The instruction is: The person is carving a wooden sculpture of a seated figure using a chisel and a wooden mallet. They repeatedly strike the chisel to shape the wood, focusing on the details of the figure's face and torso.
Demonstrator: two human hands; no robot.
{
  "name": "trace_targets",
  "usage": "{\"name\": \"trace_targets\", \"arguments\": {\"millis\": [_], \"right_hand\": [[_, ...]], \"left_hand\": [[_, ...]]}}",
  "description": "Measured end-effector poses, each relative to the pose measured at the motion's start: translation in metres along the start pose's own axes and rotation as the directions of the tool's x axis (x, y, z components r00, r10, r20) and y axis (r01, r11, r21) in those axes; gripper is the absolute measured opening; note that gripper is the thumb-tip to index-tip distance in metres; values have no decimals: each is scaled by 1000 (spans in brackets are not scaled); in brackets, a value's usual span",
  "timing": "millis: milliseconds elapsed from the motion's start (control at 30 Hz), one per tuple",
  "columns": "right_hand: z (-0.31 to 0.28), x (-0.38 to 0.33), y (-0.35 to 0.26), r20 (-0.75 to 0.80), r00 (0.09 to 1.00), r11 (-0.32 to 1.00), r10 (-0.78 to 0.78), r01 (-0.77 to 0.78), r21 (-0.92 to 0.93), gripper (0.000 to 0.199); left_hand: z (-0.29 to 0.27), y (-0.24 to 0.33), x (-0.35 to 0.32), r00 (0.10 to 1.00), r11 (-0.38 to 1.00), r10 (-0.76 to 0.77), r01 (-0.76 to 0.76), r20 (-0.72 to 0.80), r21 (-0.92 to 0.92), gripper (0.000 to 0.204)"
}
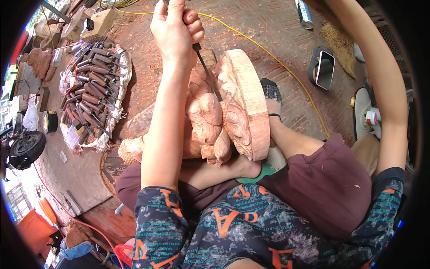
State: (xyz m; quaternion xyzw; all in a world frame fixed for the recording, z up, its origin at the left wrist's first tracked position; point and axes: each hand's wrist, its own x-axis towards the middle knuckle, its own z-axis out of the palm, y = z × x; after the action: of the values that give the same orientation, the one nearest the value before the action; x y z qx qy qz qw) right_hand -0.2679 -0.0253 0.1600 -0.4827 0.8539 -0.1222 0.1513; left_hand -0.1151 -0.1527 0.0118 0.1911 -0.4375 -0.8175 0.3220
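Observation:
My left hand [177, 31] is closed around the handle of a carving chisel [207, 71]. The thin blade slants down and its tip touches a pale reddish wood carving [208, 119] with rounded, petal-like forms. The carving lies on its side, with its round flat base [251, 101] facing right. A bare foot [239, 168] rests under the carving and a sandalled foot [270, 95] sits behind the base. My right forearm [387, 89] rises along the right side, and its hand is cut off by the top edge.
Several wood-handled chisels [89, 87] lie spread on a cloth at the left. A yellow cable [280, 65] crosses the sawdust-covered floor. A phone [324, 69], a broom head [338, 40] and a spray can [304, 13] sit at the upper right. A black tape roll [50, 121] is far left.

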Motion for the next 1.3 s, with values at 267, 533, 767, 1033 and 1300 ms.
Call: {"name": "trace_targets", "arguments": {"millis": [267, 533, 767, 1033, 1300], "right_hand": [[-6, 15, 23, 74, 997, 1000, 16, -14, -23, 66], [-2, 10, 17, -132, 971, 876, 199, -115, 468, 43], [-4, -9, 14, -12, 966, 958, -259, 255, -134, 58], [0, -6, 16, 94, 977, 945, -191, 209, -253, 60], [4, -15, 21, -69, 998, 925, 4, 23, 380, 64]], "left_hand": [[-4, -8, 1, 997, 996, -60, 63, 43, -60, 21], [-1, 0, 1, 999, 998, 20, -18, 36, -66, 23], [3, 0, -6, 999, 1000, 19, -18, 30, -26, 21], [-3, -12, -4, 995, 994, -79, 83, 65, -71, 16], [-3, -1, 1, 996, 997, 6, 0, 85, -77, 19]]}}
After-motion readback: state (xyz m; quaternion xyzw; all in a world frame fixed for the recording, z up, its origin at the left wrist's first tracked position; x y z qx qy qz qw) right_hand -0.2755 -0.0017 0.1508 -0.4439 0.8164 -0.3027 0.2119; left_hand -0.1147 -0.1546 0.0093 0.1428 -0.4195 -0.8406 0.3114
